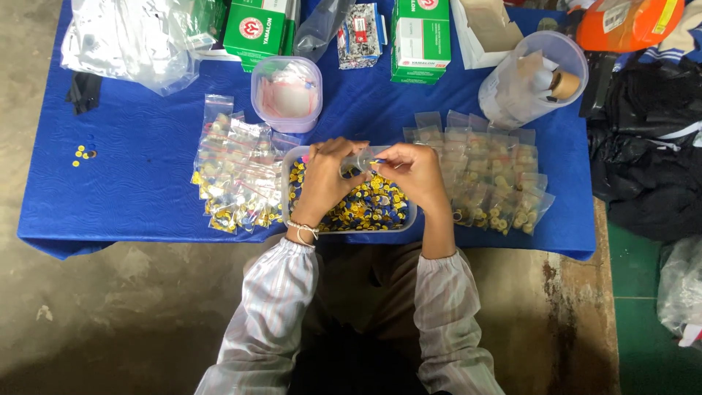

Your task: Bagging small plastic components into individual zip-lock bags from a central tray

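Our left hand (327, 179) and right hand (414, 173) together pinch a small clear plastic bag (358, 161) above the rectangular clear tray of yellow and blue buttons (292, 164).

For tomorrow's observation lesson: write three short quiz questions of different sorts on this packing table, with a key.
1. True or false: the left hand and right hand share one small clear bag.
2. What fills the tray?
3. The lidded tub sits: A on the blue cloth, B on the floor.

Key: 1 true. 2 small yellow and blue round pieces. 3 A.
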